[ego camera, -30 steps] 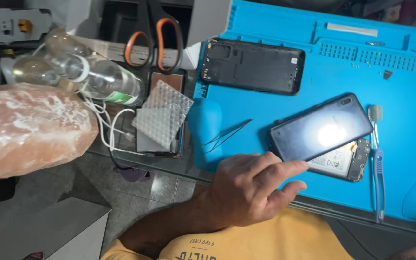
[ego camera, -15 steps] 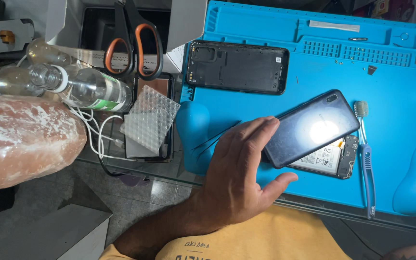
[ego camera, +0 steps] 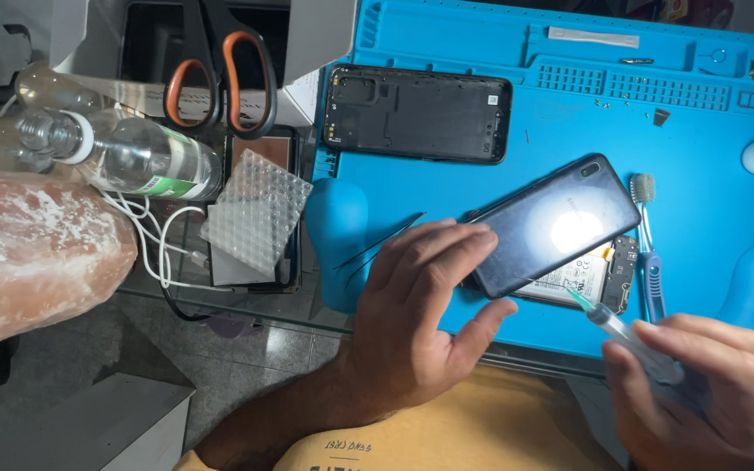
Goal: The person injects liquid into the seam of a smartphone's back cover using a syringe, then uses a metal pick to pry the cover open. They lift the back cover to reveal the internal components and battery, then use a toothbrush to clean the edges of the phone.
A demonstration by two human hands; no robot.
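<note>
I am steadying the dark phone panel [ego camera: 554, 225], mid-right of frame on the blue repair mat [ego camera: 482, 35], with my left hand [ego camera: 421, 305], fingers half-open and pinching its lower-left edge. My right hand [ego camera: 709, 384] is closed around a syringe [ego camera: 621, 331], its tip near the panel's lower edge. I judge the panel thin, glossy, slippery and fragile (edge grip safest).

This is a phone-repair workbench. A blue silicone repair mat [ego camera: 482, 35] with moulded parts trays covers the table beyond the left hand's grip [ego camera: 421, 305], carrying a detached black back cover [ego camera: 416, 113], tweezers [ego camera: 377, 249] and a brush [ego camera: 647, 253]; scissors [ego camera: 220, 70] lie farther left.
</note>
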